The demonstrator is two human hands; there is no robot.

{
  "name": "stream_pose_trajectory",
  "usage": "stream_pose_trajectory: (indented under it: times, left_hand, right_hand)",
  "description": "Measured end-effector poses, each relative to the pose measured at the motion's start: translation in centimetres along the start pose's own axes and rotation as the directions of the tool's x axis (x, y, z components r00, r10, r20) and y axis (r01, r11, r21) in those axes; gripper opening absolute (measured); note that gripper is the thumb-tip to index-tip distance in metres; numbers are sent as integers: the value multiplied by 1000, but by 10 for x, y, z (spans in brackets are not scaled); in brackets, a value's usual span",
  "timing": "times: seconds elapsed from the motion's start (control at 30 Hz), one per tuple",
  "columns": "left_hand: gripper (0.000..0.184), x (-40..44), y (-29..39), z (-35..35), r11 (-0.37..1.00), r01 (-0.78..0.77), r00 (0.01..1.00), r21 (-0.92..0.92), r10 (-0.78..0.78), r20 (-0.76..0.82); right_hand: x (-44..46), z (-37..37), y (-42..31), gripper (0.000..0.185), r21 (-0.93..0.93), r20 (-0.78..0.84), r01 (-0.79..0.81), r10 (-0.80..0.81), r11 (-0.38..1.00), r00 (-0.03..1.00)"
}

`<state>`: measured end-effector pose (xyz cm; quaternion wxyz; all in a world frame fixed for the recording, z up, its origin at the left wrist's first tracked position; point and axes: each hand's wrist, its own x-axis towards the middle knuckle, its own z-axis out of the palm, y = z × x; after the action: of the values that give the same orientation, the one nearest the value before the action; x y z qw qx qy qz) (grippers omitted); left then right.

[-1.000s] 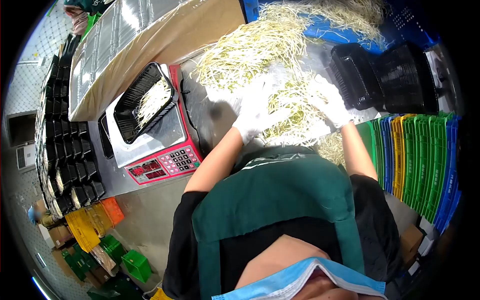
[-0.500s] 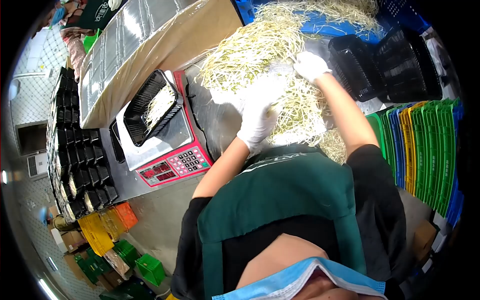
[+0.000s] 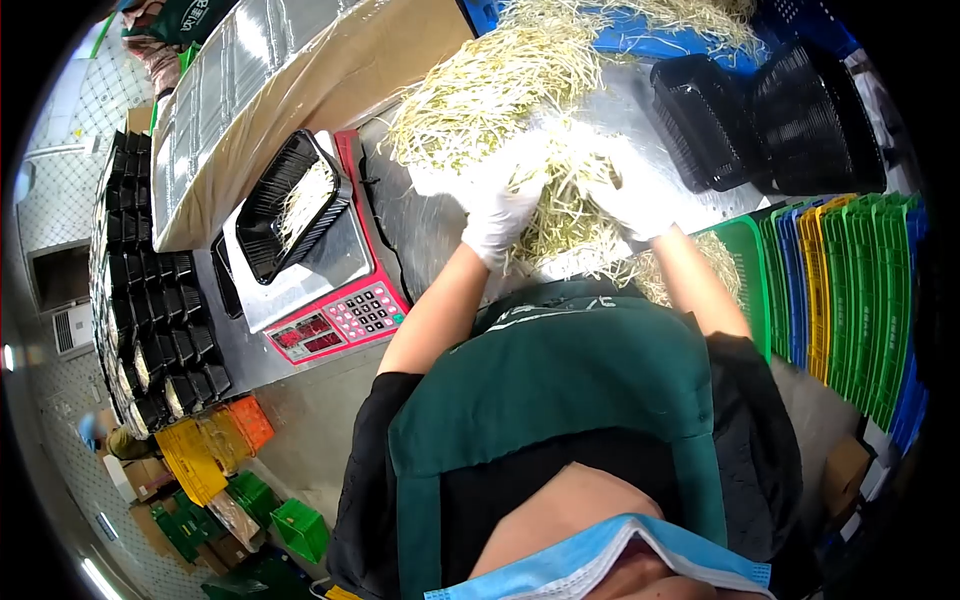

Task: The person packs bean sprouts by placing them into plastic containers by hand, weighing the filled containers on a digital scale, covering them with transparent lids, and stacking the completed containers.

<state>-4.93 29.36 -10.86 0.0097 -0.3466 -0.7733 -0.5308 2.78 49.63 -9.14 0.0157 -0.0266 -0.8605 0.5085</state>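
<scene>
In white gloves, my left hand and my right hand face each other across a bunch of bean sprouts at the table's near edge. Fingers of both hands are closed around the bunch from its two sides, though glare washes out part of the left glove. A larger heap of bean sprouts lies just beyond my left hand. On the left, a black plastic tray holding some sprouts sits tilted on a red and silver scale.
Nested black trays stand at the back right, near a blue crate with more sprouts. Green, blue and yellow crates are stacked on the right. Many filled black trays are piled on the left beside a plastic-wrapped box.
My right hand has moved toward my body and closer to my left hand, bringing sprouts together between them. Bare metal tabletop now shows where it was. The view has shifted slightly.
</scene>
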Motion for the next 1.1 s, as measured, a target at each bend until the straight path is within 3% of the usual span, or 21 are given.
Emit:
stream_pose_trajectory:
  times: [0.03, 0.07, 0.1, 0.13, 0.17, 0.2, 0.33, 0.37, 0.43, 0.47, 0.5, 0.53, 0.6, 0.63, 0.7, 0.77, 0.8, 0.87, 0.93, 0.97, 1.1]
  left_hand:
    - [58, -7, 0, -9, 825, 459, 884, -330, -387, 263]
    - [58, -16, 7, -22, 824, 460, 884, -331, -387, 264]
    - [72, -27, 20, -38, 951, 302, 894, 70, -308, 326]
    - [86, -37, 30, -49, 895, 58, 877, 442, -257, 406]
    - [107, -55, 22, -49, 925, -31, 931, 378, -111, 349]
    - [113, -68, 15, -47, 901, -12, 931, 435, -148, 332]
    - [88, -58, -17, -6, 900, -134, 984, 416, 71, 163]
    - [62, -44, -16, 3, 941, 72, 964, 330, -150, 217]
    - [53, -23, -11, 6, 946, 4, 997, 324, -29, 73]
    - [45, -20, -7, 6, 945, -51, 995, 325, 76, -65]
    - [41, -20, 0, 2, 972, 102, 983, -210, -131, -129]
    - [41, -16, 15, -7, 762, 325, 912, -561, -410, -28]
    - [46, -23, -6, -31, 982, 185, 982, -26, -184, 34]
    - [46, -30, -12, -42, 983, 182, 983, -22, -182, 32]
    - [53, -38, -12, -59, 873, -95, 995, 479, 94, 24]
    - [58, -26, -24, -60, 944, -18, 999, 330, 30, -30]
    - [63, -23, -30, -58, 985, 49, 997, 164, -39, -68]
    - [63, -1, -23, -41, 977, 104, 994, 184, -106, 6]
    - [63, 20, -11, -27, 951, 194, 961, 239, -233, 147]
    - [63, 19, -13, -29, 950, 193, 962, 244, -232, 143]
    - [60, -11, -11, -40, 933, 150, 935, 328, -242, 261]
  right_hand:
    - [-3, -13, -10, 73, -75, 132, 54, -44, 996, 990]
    - [-11, -17, -7, 73, -76, 131, 52, -42, 996, 991]
    - [-23, -25, 0, 72, -299, 101, 289, -271, 909, 957]
    - [-34, -33, 5, 71, -506, 127, 479, -488, 717, 864]
    - [-38, -26, 16, 70, -556, 122, 445, -461, 702, 879]
    - [-42, -19, 27, 68, -604, 118, 411, -433, 683, 894]
    - [-28, 41, 62, 66, -568, 85, 442, -485, 694, 871]
    - [-20, 50, 63, 66, -566, 70, 451, -505, 690, 860]
    - [-5, 59, 41, 65, -569, 57, 466, -532, 678, 845]
    - [2, 59, 12, 64, -78, -22, 402, -405, 912, 914]
    - [5, 49, -2, 63, 189, -20, 323, -326, 927, 945]
    - [8, 39, -19, 62, 443, -18, 226, -244, 867, 970]
    - [15, 15, -29, 74, -202, 113, 479, -466, 854, 878]
    - [11, 10, -23, 72, -281, 148, 380, -352, 881, 924]
    - [18, -7, -8, 77, -211, 75, 323, -315, 922, 946]
    - [34, -17, 19, 86, -109, -56, 134, -140, 985, 989]
    - [50, -13, 35, 84, -249, -141, 42, -79, 967, 987]
    - [71, 8, 14, 74, -366, -154, -115, 62, 923, 986]
    - [88, 29, 16, 61, -375, -36, -24, 11, 927, 999]
    - [83, 36, 14, 45, -160, -23, -45, 42, 986, 999]
    - [31, 2, 3, 51, 91, 82, 43, -51, 995, 995]
